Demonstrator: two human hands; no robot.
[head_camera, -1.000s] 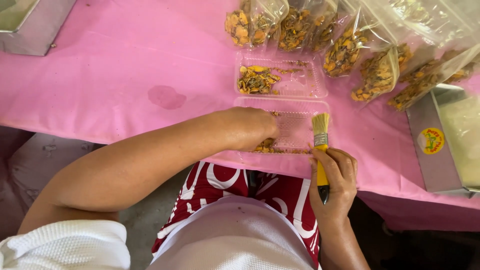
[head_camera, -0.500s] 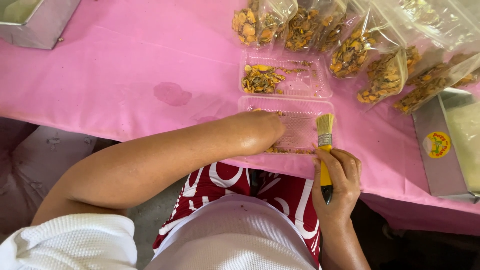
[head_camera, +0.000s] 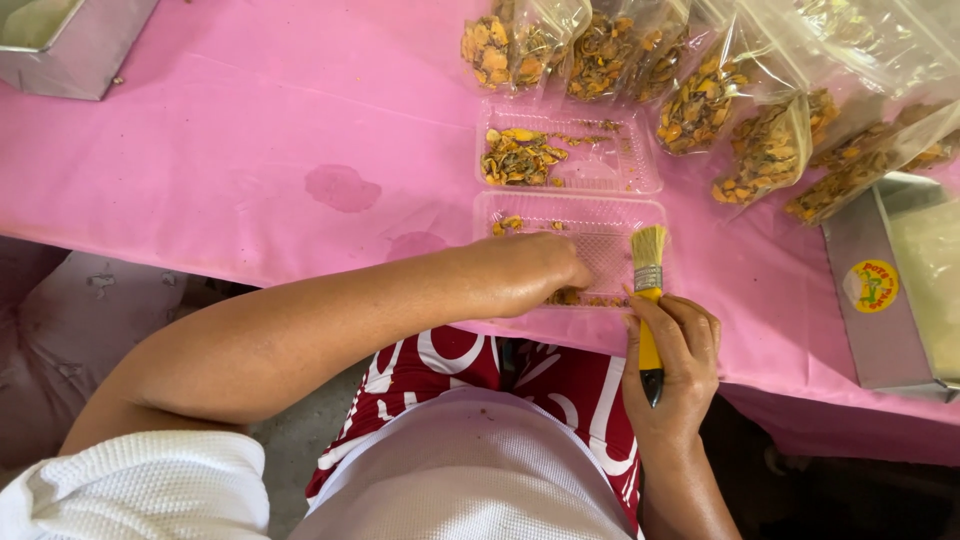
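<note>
An open clear plastic clamshell box (head_camera: 640, 160) lies on the pink tablecloth (head_camera: 250, 130). Its far half holds a pile of dried orange-yellow slices (head_camera: 516, 156); the near half (head_camera: 610, 215) has a few pieces. My left hand (head_camera: 545, 265) reaches into the near half with fingers bent down on the pieces near its front edge; what it grips is hidden. My right hand (head_camera: 678, 355) is closed on the yellow handle of a small brush (head_camera: 648, 275), bristles pointing away over the box's right end.
Several clear bags of the same dried slices (head_camera: 700, 95) lean along the far side. A grey metal box with a round sticker (head_camera: 870, 290) sits at the right, another metal box (head_camera: 60, 45) at the far left. A damp stain (head_camera: 338, 187) marks the cloth.
My left hand has slid right and toward the front edge of the near half, uncovering a few pieces at its far left. The brush hand has barely moved.
</note>
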